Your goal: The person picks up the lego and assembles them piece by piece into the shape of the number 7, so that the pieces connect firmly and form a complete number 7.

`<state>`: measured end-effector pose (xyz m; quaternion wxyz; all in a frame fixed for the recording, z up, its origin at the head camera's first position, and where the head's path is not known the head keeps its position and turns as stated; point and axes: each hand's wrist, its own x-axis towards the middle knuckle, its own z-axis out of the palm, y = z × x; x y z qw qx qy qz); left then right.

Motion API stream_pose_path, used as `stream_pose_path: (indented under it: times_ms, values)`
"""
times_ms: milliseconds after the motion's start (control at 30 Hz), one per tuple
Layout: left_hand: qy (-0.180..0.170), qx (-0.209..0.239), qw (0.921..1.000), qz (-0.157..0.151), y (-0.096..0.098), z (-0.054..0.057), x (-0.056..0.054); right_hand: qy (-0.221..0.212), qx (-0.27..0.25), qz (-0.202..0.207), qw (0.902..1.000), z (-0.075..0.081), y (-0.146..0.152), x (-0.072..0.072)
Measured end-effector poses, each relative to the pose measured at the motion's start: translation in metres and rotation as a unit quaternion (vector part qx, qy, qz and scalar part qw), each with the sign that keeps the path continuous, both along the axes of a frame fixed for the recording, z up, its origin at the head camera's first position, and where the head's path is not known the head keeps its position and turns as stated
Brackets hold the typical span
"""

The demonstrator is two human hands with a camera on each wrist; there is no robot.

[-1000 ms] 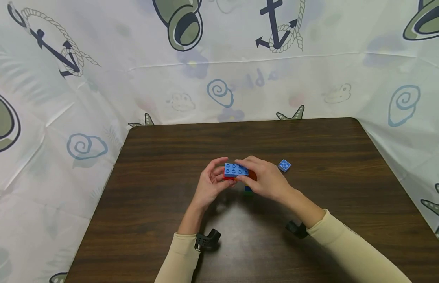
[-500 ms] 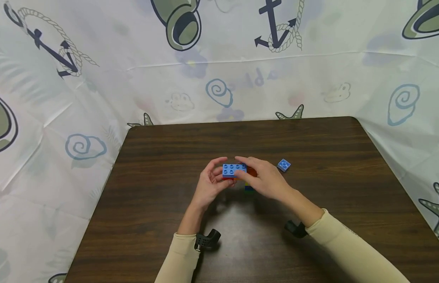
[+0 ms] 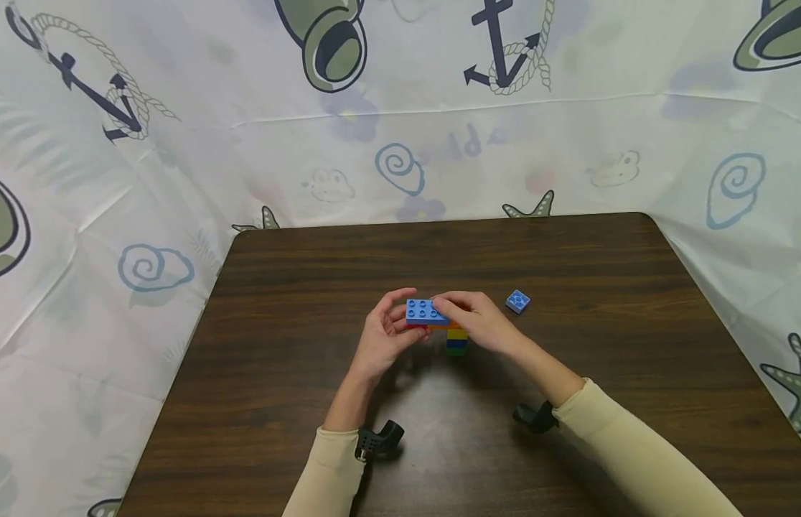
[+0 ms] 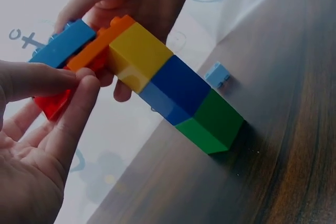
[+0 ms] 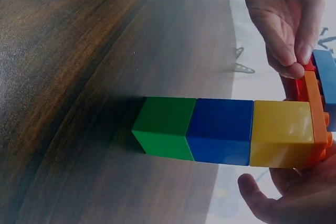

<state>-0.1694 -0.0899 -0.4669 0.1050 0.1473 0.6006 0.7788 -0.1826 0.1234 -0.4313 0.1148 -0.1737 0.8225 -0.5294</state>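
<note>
A tower of green [image 5: 165, 124], dark blue [image 5: 220, 129] and yellow [image 5: 281, 132] bricks stands on the table. Across its top lies an orange brick [image 4: 100, 43] reaching out to the left, with a red brick [image 4: 52, 103] partly hidden beside it. Above them sits a light blue brick [image 3: 421, 311], studs up. My left hand [image 3: 382, 337] pinches the red brick between thumb and fingertips at the overhanging end. My right hand [image 3: 481, 323] holds the light blue brick's right end, thumb over the top and fingers behind. Whether that brick is fully seated cannot be seen.
A small light blue brick [image 3: 518, 301] lies on the dark wooden table [image 3: 297, 359], right of and behind the tower. A printed white cloth [image 3: 278, 165] hangs beyond the table's back edge. Each wrist wears a black camera [image 3: 381, 438].
The light blue brick has shifted slightly left. My right hand has moved its thumb up onto the brick's right end, uncovering more of the tower. My left hand stays almost still.
</note>
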Motion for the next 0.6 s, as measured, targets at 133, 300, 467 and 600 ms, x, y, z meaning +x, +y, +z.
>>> stream_pose_path:
  times_ms: [133,300,467,600]
  values:
    - [-0.002,-0.005,1.0000,0.004,0.000,0.003,0.002,-0.007,-0.008,-0.003,0.9999,-0.001,0.000,-0.001]
    - [-0.019,-0.004,0.9998,0.010,0.002,0.008,0.005,-0.013,-0.006,-0.004,0.9999,0.000,0.000,-0.001]
    - [-0.041,0.005,0.9989,0.023,0.003,0.015,0.007,-0.021,-0.006,-0.003,0.9998,0.001,-0.002,-0.002]
    - [-0.049,-0.015,0.9981,0.034,0.004,0.018,0.006,-0.028,-0.007,-0.005,0.9996,0.000,-0.003,-0.003]
